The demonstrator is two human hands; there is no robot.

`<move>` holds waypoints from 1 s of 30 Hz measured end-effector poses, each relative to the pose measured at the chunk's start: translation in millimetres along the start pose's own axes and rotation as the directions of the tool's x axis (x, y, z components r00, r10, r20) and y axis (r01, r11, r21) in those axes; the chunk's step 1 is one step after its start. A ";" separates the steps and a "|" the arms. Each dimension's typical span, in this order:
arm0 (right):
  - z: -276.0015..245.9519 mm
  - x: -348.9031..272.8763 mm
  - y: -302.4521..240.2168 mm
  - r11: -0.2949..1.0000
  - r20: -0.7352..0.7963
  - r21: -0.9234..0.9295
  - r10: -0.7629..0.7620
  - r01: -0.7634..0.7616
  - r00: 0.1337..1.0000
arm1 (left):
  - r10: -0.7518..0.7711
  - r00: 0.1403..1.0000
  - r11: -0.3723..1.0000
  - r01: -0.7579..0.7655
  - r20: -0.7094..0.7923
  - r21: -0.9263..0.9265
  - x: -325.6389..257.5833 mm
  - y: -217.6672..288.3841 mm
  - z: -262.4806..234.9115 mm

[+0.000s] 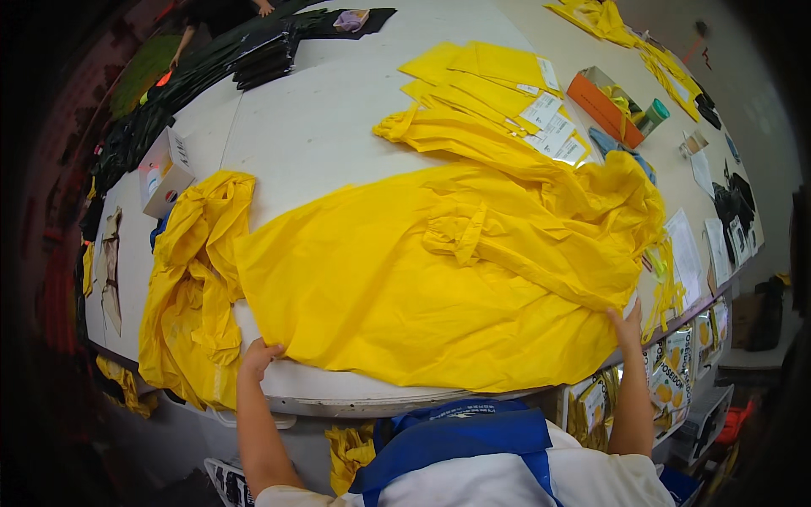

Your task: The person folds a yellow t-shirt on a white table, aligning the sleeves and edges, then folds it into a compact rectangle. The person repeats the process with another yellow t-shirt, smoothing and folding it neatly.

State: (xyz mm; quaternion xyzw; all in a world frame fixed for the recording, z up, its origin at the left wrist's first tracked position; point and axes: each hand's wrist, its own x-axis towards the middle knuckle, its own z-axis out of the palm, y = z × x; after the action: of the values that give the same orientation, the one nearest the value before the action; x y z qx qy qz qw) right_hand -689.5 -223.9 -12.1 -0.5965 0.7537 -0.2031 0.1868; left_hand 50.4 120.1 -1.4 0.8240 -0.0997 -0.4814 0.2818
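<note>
A large yellow plastic garment (439, 270) lies spread over the near part of a white table (312, 127). My left hand (258, 357) pinches its lower left corner at the table's front edge. My right hand (627, 323) presses on its lower right edge, fingers closed on the fabric. A sleeve with a gathered cuff (456, 230) lies folded across the middle of the garment.
A crumpled yellow garment (193, 287) hangs over the table's left front. Several folded yellow packs with white labels (498, 84) lie behind. An orange box (604, 106), a small white carton (165, 173), black folded items (262, 51) and papers (688, 253) surround them. Another person's hand (264, 7) is at the far edge.
</note>
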 end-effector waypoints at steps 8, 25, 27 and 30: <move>26.2 3.6 -78.9 0.722 0.175 -0.449 -0.506 0.526 0.845 | 0.738 0.635 0.637 -0.544 0.229 -0.546 -76.0 148.5 -29.6; -65.6 132.9 -42.6 0.356 0.404 0.795 0.293 -0.491 0.867 | 0.527 0.832 0.775 -0.555 0.175 0.304 -10.8 243.4 131.6; -34.8 109.2 -19.1 0.408 0.390 0.819 0.122 -0.404 0.913 | 0.523 0.781 0.649 -0.625 0.342 0.434 -21.0 246.8 111.5; -27.9 128.6 75.1 0.599 0.348 0.690 0.219 -0.407 0.912 | 0.373 0.829 0.564 -0.560 0.418 0.607 -53.0 281.9 61.8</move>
State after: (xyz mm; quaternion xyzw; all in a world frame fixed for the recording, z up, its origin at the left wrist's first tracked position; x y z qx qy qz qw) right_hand -794.1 -331.5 -33.2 -0.3425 0.6687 -0.3892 0.5330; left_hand 0.7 -111.2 172.3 0.7445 -0.5257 -0.4088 0.0467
